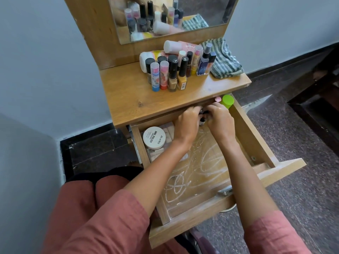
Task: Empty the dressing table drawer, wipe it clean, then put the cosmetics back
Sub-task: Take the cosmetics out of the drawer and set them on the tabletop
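One drawer (251, 133) | holds white jar (154, 137), green-capped bottle (228, 101), small dark bottles (202, 112)

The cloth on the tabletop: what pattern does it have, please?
The cloth has greenish-grey and white stripes; head view.

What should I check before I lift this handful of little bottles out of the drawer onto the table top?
1. Drawer open enough: ok, the drawer is pulled well out.
2. Grip: cannot tell; left hand and right hand curl round small bottles, but the fingers hide how many.
3. Landing spot: ok, bare table top in front of the standing cosmetics.
4. Drawer emptied: not ok; white jar and green-capped bottle are inside.
5. Wiping cloth ready: ok, striped cloth lies on the table top.
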`<state>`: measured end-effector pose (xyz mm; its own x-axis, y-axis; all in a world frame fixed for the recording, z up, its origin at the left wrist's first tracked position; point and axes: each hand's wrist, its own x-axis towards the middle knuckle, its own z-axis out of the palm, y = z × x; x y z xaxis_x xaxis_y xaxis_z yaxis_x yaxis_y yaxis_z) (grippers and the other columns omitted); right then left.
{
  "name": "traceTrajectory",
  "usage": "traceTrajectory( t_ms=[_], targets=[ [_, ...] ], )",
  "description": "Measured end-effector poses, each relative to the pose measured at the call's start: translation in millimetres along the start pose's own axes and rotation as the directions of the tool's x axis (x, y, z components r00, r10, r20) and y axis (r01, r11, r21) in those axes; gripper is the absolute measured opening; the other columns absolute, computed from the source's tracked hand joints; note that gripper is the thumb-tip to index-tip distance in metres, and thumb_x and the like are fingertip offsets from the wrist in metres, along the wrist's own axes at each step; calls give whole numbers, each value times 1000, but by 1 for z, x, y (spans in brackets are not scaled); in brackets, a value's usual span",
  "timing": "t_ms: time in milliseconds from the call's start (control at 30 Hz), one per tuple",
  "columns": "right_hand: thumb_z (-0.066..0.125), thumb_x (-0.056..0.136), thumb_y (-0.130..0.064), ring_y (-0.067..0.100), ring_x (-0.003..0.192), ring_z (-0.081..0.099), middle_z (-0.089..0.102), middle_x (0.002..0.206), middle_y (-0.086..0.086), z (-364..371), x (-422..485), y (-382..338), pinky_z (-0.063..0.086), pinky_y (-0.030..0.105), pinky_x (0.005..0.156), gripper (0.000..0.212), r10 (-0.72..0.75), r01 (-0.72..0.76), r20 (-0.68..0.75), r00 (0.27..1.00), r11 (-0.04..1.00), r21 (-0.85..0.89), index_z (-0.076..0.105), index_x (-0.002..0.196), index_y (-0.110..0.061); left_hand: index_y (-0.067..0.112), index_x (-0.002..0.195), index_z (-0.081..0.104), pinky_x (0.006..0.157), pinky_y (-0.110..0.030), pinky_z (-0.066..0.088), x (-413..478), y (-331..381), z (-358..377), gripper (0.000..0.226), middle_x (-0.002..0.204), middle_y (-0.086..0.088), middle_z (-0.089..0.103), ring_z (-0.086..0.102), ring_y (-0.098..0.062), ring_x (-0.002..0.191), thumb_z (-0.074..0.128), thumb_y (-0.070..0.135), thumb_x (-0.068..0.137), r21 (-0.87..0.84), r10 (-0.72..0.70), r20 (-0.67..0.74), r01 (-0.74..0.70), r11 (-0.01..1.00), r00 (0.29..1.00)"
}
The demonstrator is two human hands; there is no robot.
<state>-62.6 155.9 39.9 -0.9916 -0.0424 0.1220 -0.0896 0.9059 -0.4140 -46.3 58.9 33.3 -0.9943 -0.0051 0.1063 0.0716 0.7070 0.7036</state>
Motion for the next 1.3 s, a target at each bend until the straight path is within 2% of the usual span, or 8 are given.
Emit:
traceTrajectory(
  t_ms=[133, 233, 400, 467, 633, 767, 1200, 1300],
  targets=[
    [52, 83, 3, 29, 109, 56, 65, 104, 11, -15, -3, -2, 49, 39, 77, 23, -24, 28, -36, 999, 992, 122, 69, 97, -3, 14, 105, 65, 71, -37, 49, -4, 11, -11, 18, 98, -6, 69, 63, -26, 91, 55, 14, 89, -42, 21, -30, -22, 999, 999],
    [55, 82, 5, 29, 101, 59, 65, 102, 15, -32, -3, -5, 49, 37, 85, 22, -57, 68, -70, 996, 984, 162, 70, 97, -1, 14, 103, 66, 70, -37, 51, -6, 20, -22, 18, 95, -4, 71, 65, -23, 89, 59, 18, 87, -85, 45, -77, -51, 995, 996],
    [60, 78, 9, 15, 80, 58, 66, 96, 17, -65, -1, -17, 39, -1, 72, 21, -78, 112, -140, 987, 959, 262, 71, 93, 1, 13, 105, 67, 71, -40, 55, -3, 39, -47, 21, 95, -7, 71, 66, -23, 87, 64, 19, 85, -154, 68, -119, -86, 984, 991],
    [61, 77, 9, 12, 78, 56, 66, 95, 16, -78, 2, -23, 37, -6, 70, 20, -91, 142, -178, 980, 945, 296, 71, 93, 1, 11, 101, 68, 73, -40, 55, 2, 46, -60, 19, 95, -7, 71, 67, -21, 86, 66, 16, 83, -175, 100, -152, -127, 976, 983],
    [63, 77, 3, -8, 65, 54, 60, 88, 1, -98, 21, -40, 40, -1, 68, 22, -83, 157, -224, 971, 929, 334, 72, 96, -5, 10, 102, 68, 79, -38, 54, 24, 57, -89, 23, 102, -7, 68, 64, -20, 91, 69, 17, 80, -110, 160, -209, -186, 976, 965],
    [61, 78, 2, 0, 67, 52, 57, 88, -2, -100, 39, -51, 38, -2, 69, 24, -73, 154, -248, 966, 933, 326, 71, 97, -7, 15, 102, 68, 78, -36, 51, 45, 57, -100, 22, 103, 0, 67, 62, -17, 95, 68, 21, 81, -11, 180, -248, -188, 982, 952],
    [60, 78, 4, -15, 66, 48, 66, 100, 13, -73, 64, -58, 36, -4, 68, 25, -118, 194, -231, 966, 920, 341, 70, 100, -4, 28, 100, 66, 91, -25, 25, 65, 41, -93, 16, 102, 10, 65, 48, -12, 108, 60, 31, 85, 300, 228, -357, -120, 946, 906],
    [59, 76, 5, -4, 72, 53, 66, 101, 13, -70, 67, -58, 36, -3, 69, 27, -125, 193, -220, 968, 925, 327, 70, 100, -4, 29, 100, 65, 93, -27, 22, 67, 41, -91, 16, 103, 10, 64, 47, -12, 110, 60, 28, 85, 339, 213, -349, -89, 937, 913]
  ],
)
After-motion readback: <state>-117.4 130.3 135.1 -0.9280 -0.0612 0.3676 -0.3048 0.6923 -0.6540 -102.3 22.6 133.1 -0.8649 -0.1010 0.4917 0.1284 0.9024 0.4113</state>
